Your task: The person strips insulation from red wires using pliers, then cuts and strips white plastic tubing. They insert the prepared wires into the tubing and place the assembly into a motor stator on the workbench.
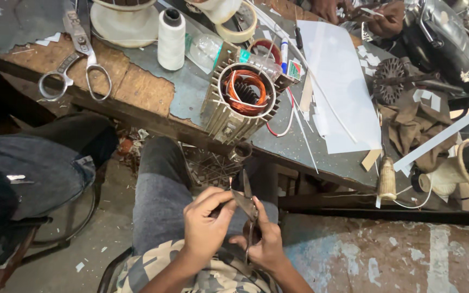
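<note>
Cluttered workbench (191, 92) beyond knees, small scissors (247, 203) gripped in right hand (264, 244), left hand (204, 225) pinching near blades

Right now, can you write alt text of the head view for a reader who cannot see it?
Seen from above, a seated person's right hand holds small scissors over the lap, while the left hand pinches something small at the blades. On the workbench ahead stand a motor stator with copper windings, a white thread spool and large scissors.
</note>
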Tool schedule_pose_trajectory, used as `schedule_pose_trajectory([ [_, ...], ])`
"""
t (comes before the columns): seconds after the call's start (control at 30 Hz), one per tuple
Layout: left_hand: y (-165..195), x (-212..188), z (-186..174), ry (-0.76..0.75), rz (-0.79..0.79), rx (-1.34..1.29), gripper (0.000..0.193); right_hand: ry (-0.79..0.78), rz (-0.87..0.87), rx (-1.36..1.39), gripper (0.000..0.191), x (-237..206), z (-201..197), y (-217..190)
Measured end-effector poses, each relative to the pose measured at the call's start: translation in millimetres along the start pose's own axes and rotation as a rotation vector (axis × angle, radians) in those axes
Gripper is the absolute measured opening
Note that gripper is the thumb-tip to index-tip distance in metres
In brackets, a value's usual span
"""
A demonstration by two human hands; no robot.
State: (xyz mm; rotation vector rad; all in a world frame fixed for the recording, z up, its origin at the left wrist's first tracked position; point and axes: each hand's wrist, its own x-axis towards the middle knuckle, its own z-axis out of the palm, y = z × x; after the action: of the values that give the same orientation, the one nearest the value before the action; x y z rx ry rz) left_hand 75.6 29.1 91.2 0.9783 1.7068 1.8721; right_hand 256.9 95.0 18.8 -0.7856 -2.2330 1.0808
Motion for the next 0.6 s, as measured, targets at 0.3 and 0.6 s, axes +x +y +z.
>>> schedule_pose_trajectory([
  [0.3, 0.3, -6.2, -2.2, 0.003, 0.064, 0.009, 0.015, 0.033, -0.067, -0.111, 0.109, -1.3, -2.4, -4.8],
  [0.6, 1.2, -7.9, 0.2, -0.005, -0.006, -0.017, 0.016, 0.097, -0.074, -0.237, 0.094, -1.2, 5.1, -6.6],
])
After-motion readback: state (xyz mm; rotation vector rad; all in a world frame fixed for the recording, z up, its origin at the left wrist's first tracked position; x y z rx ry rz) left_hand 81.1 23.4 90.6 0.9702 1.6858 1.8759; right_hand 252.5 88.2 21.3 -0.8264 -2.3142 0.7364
